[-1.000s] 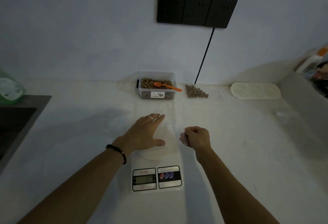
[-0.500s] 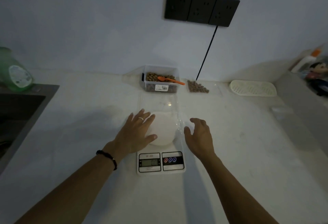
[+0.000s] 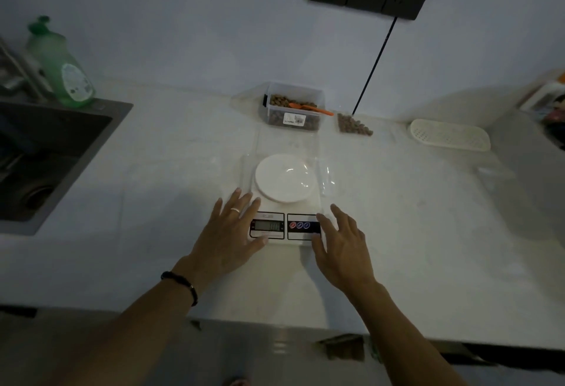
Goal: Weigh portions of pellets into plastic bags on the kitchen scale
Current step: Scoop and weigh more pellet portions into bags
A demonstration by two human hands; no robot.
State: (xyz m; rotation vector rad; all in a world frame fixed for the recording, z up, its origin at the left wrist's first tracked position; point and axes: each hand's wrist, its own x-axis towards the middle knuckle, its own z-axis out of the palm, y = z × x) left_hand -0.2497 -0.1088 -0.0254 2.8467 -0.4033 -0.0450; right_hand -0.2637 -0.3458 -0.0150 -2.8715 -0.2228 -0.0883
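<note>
A white kitchen scale (image 3: 285, 226) with a round platter sits mid-counter. A clear empty plastic bag (image 3: 308, 153) lies flat over the platter and reaches back toward the wall. My left hand (image 3: 230, 232) rests open at the scale's front left corner, fingers spread beside the display. On the front right corner my right hand (image 3: 342, 248) is open too, thumb near the buttons. Behind the scale stands a clear tub of brown pellets (image 3: 293, 109) with an orange scoop (image 3: 310, 108) lying in it. A filled bag of pellets (image 3: 353, 124) lies to its right.
A dark sink (image 3: 46, 156) is set into the counter at left, with a green bottle (image 3: 61, 64) behind it. A white perforated tray (image 3: 449, 134) lies at the back right. A black cable (image 3: 376, 61) hangs from wall sockets. The counter's front edge is near me.
Both hands have slid back from the platter and bag to the scale's front corners. My right hand opened from a fist. The view has tilted down and pulled back.
</note>
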